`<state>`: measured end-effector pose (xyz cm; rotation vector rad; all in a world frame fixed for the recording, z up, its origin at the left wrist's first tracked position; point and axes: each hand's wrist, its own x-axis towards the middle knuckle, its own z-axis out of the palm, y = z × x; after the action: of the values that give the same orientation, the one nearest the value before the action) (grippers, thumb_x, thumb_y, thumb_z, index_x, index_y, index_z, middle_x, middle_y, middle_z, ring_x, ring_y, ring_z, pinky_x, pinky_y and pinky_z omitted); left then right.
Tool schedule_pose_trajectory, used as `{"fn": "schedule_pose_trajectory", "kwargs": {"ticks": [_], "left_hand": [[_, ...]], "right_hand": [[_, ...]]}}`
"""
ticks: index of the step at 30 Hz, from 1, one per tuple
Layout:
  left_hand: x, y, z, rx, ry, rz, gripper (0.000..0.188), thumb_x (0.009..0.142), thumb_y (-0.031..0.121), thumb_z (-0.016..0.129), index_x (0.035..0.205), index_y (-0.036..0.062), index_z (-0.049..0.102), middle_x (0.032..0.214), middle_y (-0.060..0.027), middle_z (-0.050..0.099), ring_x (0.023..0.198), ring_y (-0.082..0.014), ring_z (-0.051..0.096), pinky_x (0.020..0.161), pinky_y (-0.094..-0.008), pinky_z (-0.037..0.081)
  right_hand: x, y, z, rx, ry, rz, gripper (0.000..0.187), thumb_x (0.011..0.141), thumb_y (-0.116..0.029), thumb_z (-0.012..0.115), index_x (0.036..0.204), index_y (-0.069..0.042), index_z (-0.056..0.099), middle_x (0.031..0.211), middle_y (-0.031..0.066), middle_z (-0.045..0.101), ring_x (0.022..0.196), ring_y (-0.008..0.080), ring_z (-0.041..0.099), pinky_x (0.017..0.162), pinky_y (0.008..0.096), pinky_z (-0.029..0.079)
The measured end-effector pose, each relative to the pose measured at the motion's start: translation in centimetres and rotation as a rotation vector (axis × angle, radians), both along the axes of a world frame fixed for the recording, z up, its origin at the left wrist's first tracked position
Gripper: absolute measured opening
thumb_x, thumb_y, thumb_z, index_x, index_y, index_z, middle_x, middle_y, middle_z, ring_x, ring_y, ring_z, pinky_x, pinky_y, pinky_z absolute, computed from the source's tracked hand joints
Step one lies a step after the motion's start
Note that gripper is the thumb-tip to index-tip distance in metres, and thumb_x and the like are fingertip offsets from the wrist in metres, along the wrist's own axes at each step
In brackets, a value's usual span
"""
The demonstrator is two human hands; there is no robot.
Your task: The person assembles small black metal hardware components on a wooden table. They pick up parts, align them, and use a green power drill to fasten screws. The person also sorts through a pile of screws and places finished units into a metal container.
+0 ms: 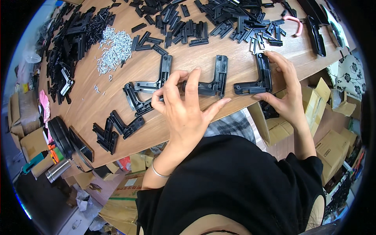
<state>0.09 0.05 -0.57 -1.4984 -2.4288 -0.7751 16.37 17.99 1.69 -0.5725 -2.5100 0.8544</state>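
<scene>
1. left hand (182, 107): thumb and fingers spread, arched over the middle l-shaped black plastic part (220, 76). can't tell if they touch it.
2. right hand (289, 88): thumb and index wide apart around the right l-shaped black plastic part (265, 74), index at its upper end, thumb by its lower edge. can't tell if clamped.
3. both parts lie side by side near the front edge of the wooden tabletop (86, 113).
4. open cardboard box (259, 125) below that edge, near right hand: black pieces (269, 110) inside.
5. taped carton (117, 211) lower left, brown carton (333, 150) far right: contents hidden.
6. steel tumbler (58, 171) at far left: contents hidden.
7. small silver screws (115, 47) heaped loose on tabletop, beside black parts pile (80, 44).
</scene>
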Motion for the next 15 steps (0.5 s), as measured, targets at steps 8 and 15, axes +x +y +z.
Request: {"fn": "schedule_pose_trajectory", "kwargs": {"ticks": [8,15], "left_hand": [[-0.2,-0.2,0.0,0.044,-0.099,0.003,0.076,0.064,0.036,0.082,0.126,0.0074,0.047,0.123,-0.0128,0.044,0.115,-0.0265,0.042,0.094,-0.0423,0.023],[-0.7,0.1,0.6,-0.039,-0.055,-0.004,0.076,0.067,0.034,0.079,0.129,0.0061,0.046,0.134,-0.0127,0.044,0.123,-0.0246,0.040,0.096,-0.0399,0.023]], "right_hand": [[-0.4,-1.2,-0.5,0.093,-0.005,-0.055,0.084,0.055,-0.021,0.084,0.130,-0.008,0.047,0.121,0.0142,0.048,0.112,0.0307,0.047,0.095,0.0392,0.040],[-0.7,-1.8,-0.3,0.154,-0.044,-0.120,0.084,0.055,-0.025,0.084,0.129,-0.008,0.048,0.118,0.0140,0.047,0.108,0.0310,0.046,0.093,0.0401,0.039]]}}
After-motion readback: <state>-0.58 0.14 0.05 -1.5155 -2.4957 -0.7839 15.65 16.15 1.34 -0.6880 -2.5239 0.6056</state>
